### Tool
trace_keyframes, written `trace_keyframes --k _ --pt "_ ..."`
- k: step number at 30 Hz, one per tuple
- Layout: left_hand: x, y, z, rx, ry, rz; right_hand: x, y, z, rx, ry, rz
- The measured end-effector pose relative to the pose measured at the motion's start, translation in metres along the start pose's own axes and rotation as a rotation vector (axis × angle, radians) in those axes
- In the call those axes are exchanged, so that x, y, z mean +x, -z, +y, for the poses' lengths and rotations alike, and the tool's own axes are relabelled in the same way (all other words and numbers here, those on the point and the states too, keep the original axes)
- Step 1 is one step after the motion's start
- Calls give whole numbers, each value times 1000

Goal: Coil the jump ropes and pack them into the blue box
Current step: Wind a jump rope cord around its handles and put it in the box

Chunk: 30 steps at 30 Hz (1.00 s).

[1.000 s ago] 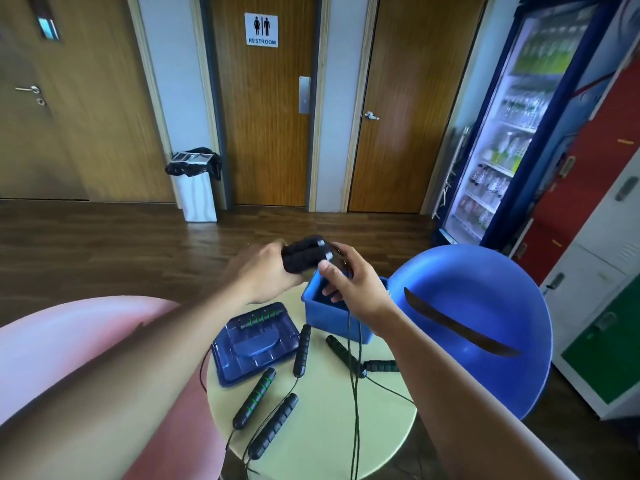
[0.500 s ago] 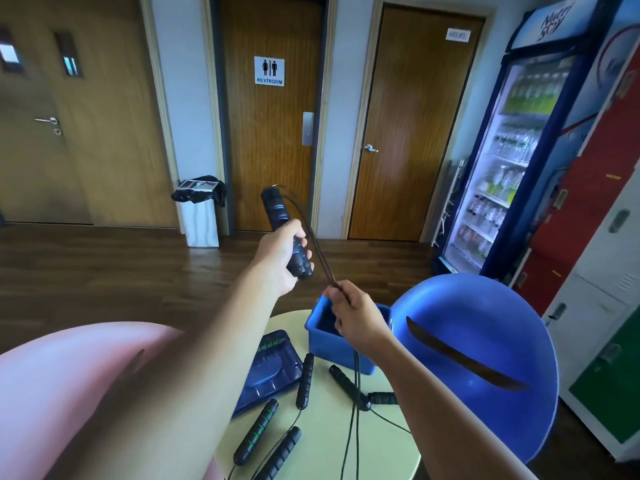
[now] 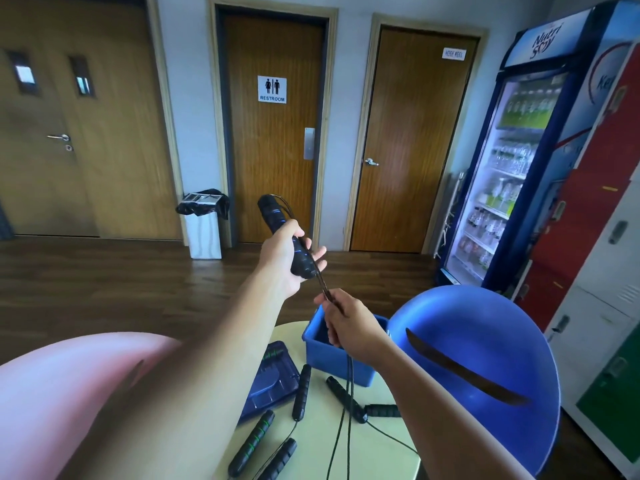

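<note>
My left hand (image 3: pixel 282 261) holds a pair of black jump-rope handles (image 3: pixel 280 225) raised upright above the table, thumb round them and fingers partly extended. Their thin black cord (image 3: pixel 320 280) runs down to my right hand (image 3: pixel 346 329), which pinches it just above the blue box (image 3: pixel 341 362). The cord hangs on from that hand across the round pale table (image 3: pixel 377 455). Several other black handles, one with green bands (image 3: pixel 252 443), lie loose on the table with their cords.
The box's blue lid (image 3: pixel 270 379) lies on the table left of the box. A blue chair (image 3: pixel 485 372) stands to the right, a pink chair (image 3: pixel 69 393) to the left. Behind are doors, a bin (image 3: pixel 204 223), a drinks fridge (image 3: pixel 512 161) and lockers.
My left hand has lifted the handles from just above the box to upright and higher. My right hand has slid down the cord, pulling it taut.
</note>
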State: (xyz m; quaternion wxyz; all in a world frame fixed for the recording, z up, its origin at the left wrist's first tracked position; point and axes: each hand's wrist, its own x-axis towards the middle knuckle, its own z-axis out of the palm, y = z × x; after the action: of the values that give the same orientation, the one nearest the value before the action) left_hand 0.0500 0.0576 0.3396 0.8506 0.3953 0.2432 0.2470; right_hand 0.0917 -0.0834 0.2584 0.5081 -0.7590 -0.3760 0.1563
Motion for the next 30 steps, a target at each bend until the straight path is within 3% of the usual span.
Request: trace_keyframes --k 2,5,7,10,12,14,16,18,20,21,24,26,30 --pt "2 -1 -1 6 -21 30 1 4 2 -57 -7 -2" --pt "18 9 -4 230 -131 136 -1 11 10 -225 -49 -108" --pt "26 21 -6 552 -255 208 -4 18 16 -373 -51 -156" --pt "25 42 -16 1307 -449 271 -3 31 19 -562 -13 -162" --pt "28 54 -22 1677 -520 193 0 41 14 -629 32 -137" --pt "35 65 -28 1820 -467 -86 4 54 5 -659 93 -101" --pt "35 70 -35 1761 -301 -476 10 66 -2 -615 123 -42" --pt "22 64 -42 1524 -21 -683 17 77 -3 -529 158 19" --pt "11 55 -45 1268 227 -750 20 85 -2 -393 167 47" --pt "8 51 -44 1145 268 -804 20 87 -1 -276 150 56" --pt "-1 45 -30 810 294 -951 17 91 10 82 78 62" --pt "-6 42 -21 668 326 -1009 15 86 24 171 55 66" --pt "-5 37 -9 540 312 -912 11 64 39 269 -30 110"
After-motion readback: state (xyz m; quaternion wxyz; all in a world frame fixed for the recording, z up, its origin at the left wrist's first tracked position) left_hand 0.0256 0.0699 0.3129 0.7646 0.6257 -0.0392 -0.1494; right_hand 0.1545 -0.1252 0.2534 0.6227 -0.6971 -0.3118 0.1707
